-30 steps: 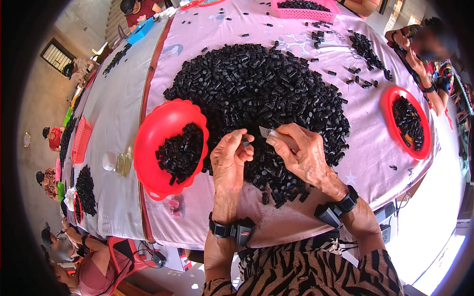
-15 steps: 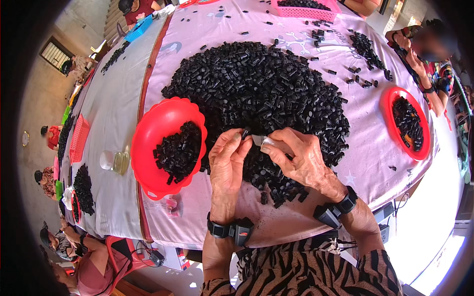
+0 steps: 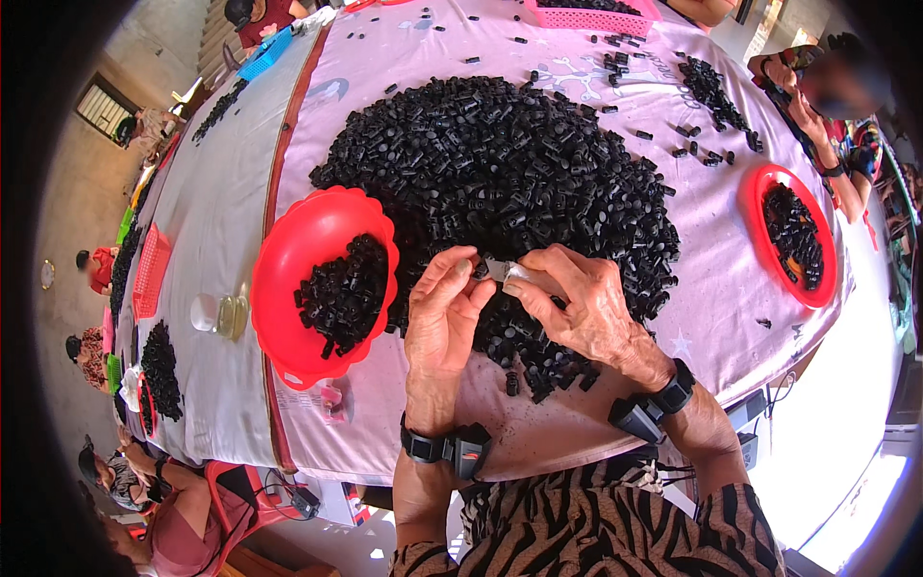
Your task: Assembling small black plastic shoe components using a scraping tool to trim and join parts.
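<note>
Both hands meet fingertip to fingertip over the black pile (image 3: 500,173), left hand (image 3: 444,313) and right hand (image 3: 577,308) pinching one small pale piece (image 3: 502,270).

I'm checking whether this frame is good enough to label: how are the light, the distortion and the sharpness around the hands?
Head view: bright daylight, glare whitening the lower right corner; the left hand and right hand are sharp over the pile of black parts; fisheye bends the pink tablecloth edge, with a black rim around the picture; the red bowl is clear; a face at upper right is blurred.
</note>
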Demonstrator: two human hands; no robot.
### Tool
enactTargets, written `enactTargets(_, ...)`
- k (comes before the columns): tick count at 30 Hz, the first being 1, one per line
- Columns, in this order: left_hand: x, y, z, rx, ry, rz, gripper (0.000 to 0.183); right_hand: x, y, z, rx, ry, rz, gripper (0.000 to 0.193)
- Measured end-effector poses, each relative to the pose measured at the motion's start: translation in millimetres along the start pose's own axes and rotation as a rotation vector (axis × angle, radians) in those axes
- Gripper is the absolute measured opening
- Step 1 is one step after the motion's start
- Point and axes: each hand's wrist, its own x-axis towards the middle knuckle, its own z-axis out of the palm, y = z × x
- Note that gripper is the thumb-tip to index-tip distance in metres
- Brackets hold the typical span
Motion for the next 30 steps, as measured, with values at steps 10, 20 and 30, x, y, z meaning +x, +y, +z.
enactTargets(10,1.5,0.0,3.8,-0.005,0.003,-0.038,0.029,1.8,1.3,0.9,-0.002,-0.031,0.005,0.027)
enactTargets(20,-0.2,0.2,4.8,0.007,0.001,-0.025,0.027,3.4,-0.4,0.3,0.012,-0.009,0.013,0.025)
enactTargets(30,1.8,-3.1,5.1,0.03,-0.08,-0.061,0.031,5.9,-1.5,-2.5,0.026,0.073,0.026,0.021)
